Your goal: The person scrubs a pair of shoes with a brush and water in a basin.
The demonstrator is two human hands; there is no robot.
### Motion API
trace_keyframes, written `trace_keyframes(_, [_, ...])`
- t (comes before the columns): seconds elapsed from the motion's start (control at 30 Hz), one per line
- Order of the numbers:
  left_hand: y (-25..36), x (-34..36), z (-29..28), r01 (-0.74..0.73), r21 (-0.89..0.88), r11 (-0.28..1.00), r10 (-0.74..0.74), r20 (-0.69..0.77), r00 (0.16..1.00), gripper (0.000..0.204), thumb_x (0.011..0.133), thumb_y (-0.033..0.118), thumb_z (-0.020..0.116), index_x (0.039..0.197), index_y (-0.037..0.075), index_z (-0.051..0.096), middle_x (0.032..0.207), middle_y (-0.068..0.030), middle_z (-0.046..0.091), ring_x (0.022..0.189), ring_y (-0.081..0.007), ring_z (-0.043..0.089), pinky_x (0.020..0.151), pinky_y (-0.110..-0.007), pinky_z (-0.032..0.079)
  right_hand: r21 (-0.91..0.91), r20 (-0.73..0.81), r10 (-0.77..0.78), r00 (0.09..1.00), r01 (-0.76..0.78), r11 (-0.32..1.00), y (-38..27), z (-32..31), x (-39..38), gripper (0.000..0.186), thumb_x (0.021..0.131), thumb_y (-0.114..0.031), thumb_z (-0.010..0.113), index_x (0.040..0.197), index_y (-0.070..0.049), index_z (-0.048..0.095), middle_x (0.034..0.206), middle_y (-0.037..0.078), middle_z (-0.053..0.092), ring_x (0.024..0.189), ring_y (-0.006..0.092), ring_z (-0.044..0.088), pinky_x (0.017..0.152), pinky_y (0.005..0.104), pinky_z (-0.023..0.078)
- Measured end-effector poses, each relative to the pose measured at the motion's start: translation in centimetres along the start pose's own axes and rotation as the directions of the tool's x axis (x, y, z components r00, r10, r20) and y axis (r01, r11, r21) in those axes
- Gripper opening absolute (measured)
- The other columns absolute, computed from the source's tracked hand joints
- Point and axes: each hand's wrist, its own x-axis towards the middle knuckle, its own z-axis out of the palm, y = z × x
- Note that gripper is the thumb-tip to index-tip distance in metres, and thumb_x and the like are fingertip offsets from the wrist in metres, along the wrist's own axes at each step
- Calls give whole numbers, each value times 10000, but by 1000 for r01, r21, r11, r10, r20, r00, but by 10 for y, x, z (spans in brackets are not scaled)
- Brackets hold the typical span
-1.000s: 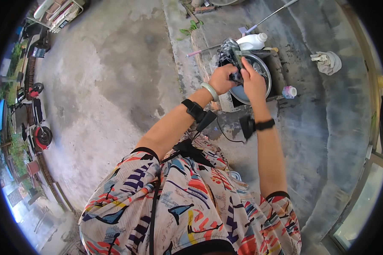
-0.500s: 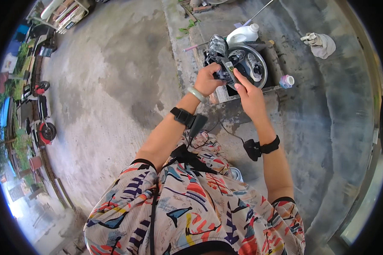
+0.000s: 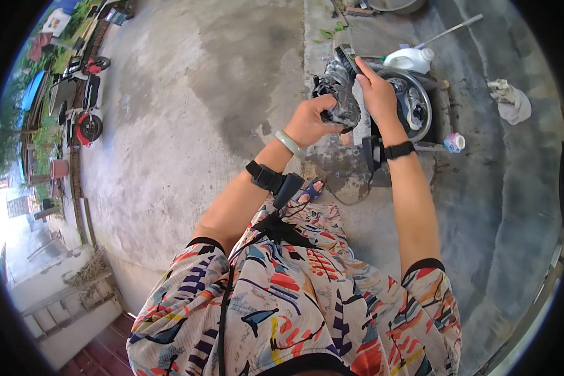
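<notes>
My left hand [image 3: 313,119] grips a dark grey sneaker [image 3: 343,93] by its lower part, with pale suds or wet patches on it. My right hand [image 3: 376,91] is closed on a black-bristled brush [image 3: 346,55], which lies against the sneaker's upper end. Just right of my hands, a round metal basin [image 3: 426,116] rests on a low concrete ledge with more sneakers [image 3: 413,106] inside. A white plastic jug [image 3: 407,59] lies behind the basin, beside a long-handled tool [image 3: 464,22]. A small pink-and-white tub [image 3: 454,143] sits to the basin's right.
A balled white cloth [image 3: 514,105] lies on the right. A large metal basin [image 3: 398,6] is at the back. Scooters [image 3: 89,128] stand along the left beside plants and a pot [image 3: 59,168]. My sandalled foot [image 3: 310,191] shows below the ledge.
My hands have moved the sneaker leftward out from over the basin, uncovering the shoes there. The brush has risen toward the sneaker's far end. The view has also shifted.
</notes>
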Motion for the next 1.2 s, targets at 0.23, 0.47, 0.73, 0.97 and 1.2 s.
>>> trace_keyframes(0.23, [-10,-38,-77,79,119,990,-69,-89,994,366,629,-32,795,911,-28,562,840,-82,558,798,-164,508,777,-311,464,-52,216,-214,953,230,972,-60,64,-10,373,983,-226,546,1346,-168,614,1232,187,660,1106,381,623,956,417,483])
trace_keyframes(0.47, [-41,-107,-202,136,210,968,-96,-190,977,346,700,56,794,993,-12,625,928,-120,641,844,-213,624,778,-356,510,115,293,-334,896,314,943,-152,191,-12,425,964,-224,602,1386,-269,572,1133,185,685,964,350,689,821,345,516])
trace_keyframes(0.73, [-28,-231,-356,105,490,865,79,-339,937,263,673,35,691,923,42,609,912,-128,610,831,-374,614,691,-441,494,99,285,-136,949,112,989,-301,351,-2,674,824,-447,776,1280,16,599,742,85,647,697,158,636,639,308,484])
trace_keyframes(0.97, [-15,-342,-490,312,729,609,25,-411,911,206,700,14,650,896,77,641,966,-102,656,880,-328,666,723,-438,539,247,495,-299,816,197,949,-494,462,-70,634,662,-324,905,1120,4,613,699,-5,571,633,113,560,593,273,473])
trace_keyframes(1.2, [0,-455,-584,524,730,439,-137,-522,842,234,739,-26,597,940,91,624,972,-103,638,900,-337,646,719,-459,519,245,511,-690,513,683,689,-619,587,-120,372,695,-148,773,1007,-52,593,806,188,689,755,381,679,673,441,529])
